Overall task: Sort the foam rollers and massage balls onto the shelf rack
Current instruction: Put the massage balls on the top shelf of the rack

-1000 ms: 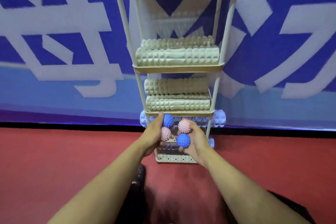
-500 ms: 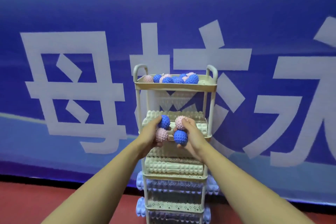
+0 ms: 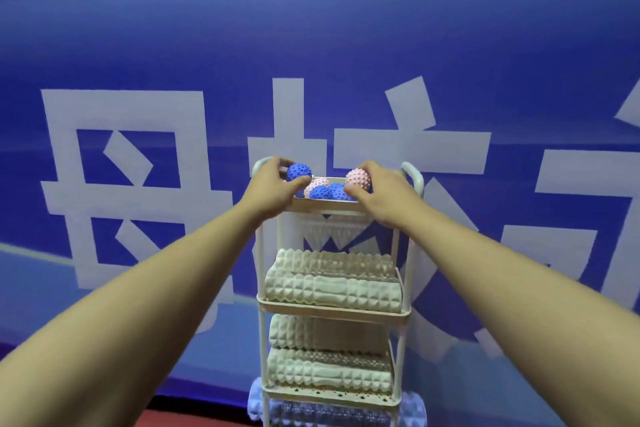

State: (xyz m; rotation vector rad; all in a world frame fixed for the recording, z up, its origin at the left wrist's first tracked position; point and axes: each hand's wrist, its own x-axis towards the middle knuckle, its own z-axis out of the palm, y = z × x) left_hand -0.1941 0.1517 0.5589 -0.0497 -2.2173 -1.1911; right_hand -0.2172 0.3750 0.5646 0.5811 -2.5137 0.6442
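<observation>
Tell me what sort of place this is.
Probably a gym or sports hall storage corner. A tiered shelf rack holds ridged foam rollers and spiky massage balls, and it stands on a red floor against a blue banner with large white characters.

Both arms reach up to the top tray of a cream shelf rack. The left hand grips a blue spiky ball over the tray's left end; the right hand holds a pink spiky ball over its right end. Between them more blue and pink balls lie in the tray. Cream ridged foam rollers fill the two shelves below (two on each), and pale blue rollers sit lower still. Behind stands a blue wall banner with large white characters.
</observation>
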